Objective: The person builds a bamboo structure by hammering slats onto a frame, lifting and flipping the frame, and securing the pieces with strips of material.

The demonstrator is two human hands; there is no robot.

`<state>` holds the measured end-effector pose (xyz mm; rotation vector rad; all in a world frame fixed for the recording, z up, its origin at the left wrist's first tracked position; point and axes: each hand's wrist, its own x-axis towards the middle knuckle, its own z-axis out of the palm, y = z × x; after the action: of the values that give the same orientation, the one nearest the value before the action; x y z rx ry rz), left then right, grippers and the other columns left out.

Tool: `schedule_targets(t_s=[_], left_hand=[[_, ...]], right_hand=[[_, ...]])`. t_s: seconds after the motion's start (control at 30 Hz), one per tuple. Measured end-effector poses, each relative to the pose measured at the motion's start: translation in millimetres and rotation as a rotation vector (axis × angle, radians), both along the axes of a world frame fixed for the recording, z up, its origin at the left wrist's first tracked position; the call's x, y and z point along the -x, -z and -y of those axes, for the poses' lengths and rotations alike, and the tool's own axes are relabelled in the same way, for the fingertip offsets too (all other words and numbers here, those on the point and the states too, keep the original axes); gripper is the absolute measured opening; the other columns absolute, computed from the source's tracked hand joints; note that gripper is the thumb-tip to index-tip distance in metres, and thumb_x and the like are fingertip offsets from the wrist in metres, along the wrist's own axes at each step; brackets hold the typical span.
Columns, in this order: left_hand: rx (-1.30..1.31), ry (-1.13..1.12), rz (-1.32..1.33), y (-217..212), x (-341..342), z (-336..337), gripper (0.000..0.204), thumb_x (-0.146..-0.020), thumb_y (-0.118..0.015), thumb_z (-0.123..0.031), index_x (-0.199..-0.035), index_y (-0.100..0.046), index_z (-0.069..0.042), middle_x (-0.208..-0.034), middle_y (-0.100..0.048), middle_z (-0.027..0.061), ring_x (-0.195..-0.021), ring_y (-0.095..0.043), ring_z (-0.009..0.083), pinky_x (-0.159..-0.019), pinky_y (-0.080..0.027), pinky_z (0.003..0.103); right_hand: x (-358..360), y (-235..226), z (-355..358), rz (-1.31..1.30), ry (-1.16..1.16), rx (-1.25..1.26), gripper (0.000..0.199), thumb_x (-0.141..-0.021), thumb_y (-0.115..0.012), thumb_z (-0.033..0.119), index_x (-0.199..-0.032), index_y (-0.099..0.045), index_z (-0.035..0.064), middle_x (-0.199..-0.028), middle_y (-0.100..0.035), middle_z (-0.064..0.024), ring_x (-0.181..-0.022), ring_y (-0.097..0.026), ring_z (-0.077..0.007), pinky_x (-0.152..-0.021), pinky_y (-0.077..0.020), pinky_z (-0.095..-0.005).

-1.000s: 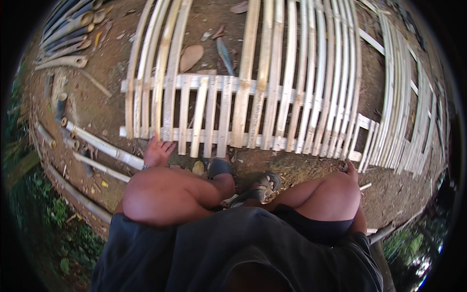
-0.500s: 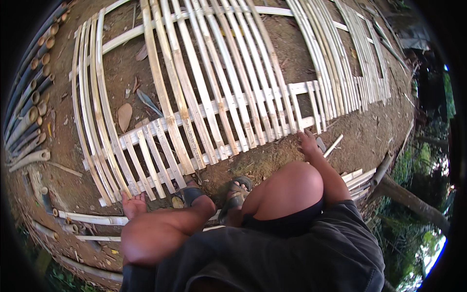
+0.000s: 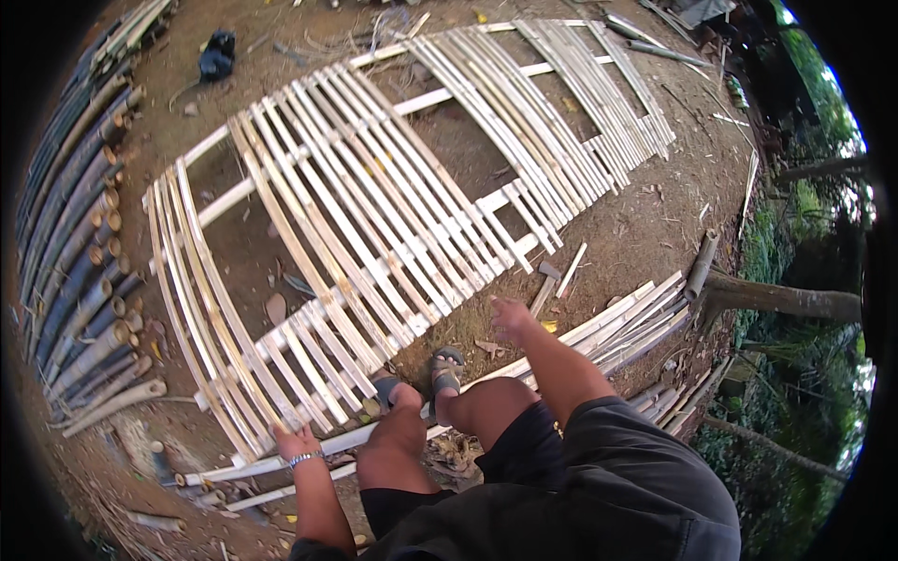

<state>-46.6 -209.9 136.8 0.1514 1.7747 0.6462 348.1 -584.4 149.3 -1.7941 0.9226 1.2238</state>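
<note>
— While sprawled flat on the bare dirt ground, woven bamboo panel looks well advanced: long slats laid in dense bands, crossed by a few pale horizontal strips. Open gaps showing between bands, so likely more weaving left.

— And spare material?

— Stack of bamboo poles along the left edge, loose split strips lying near the right knee.

— Hands?

— Left hand spread, fingers down on the panel's near edge, gripping nothing. Right hand hovering open just beyond the panel's corner, empty. Sandalled feet planted by the near edge.
</note>
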Motion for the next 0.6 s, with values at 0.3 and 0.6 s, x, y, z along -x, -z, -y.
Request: schedule_targets(t_s=[0.3,0.6], left_hand=[[-0.034,0.061,0.009,-107.2,-33.7,-26.3,0.057,-0.105,-0.053,-0.042,-0.149,-0.041,-0.006,-0.146,-0.053,0.0160,-0.132,-0.055,0.0340,-0.110,-0.049,0.048],[-0.123,0.233,0.186,-175.9,-7.4,-37.6,0.047,-0.105,-0.052,-0.039,-0.143,-0.050,-0.010,-0.139,-0.059,0.0149,-0.126,-0.059,0.0312,-0.105,-0.052,0.047]], right_hand=[[-28.0,3.1,-37.0,0.304,0.850,-0.221,0.074,-0.097,-0.056,0.061,-0.152,-0.042,0.0142,-0.154,-0.044,-0.0165,-0.137,-0.047,-0.0343,-0.108,-0.0429,-0.0524],[-57.7,-2.9,-25.4,0.378,1.006,-0.726,0.050,-0.101,-0.052,0.040,-0.137,-0.054,0.0051,-0.132,-0.064,-0.0174,-0.120,-0.062,-0.0376,-0.109,-0.0457,-0.0542]])
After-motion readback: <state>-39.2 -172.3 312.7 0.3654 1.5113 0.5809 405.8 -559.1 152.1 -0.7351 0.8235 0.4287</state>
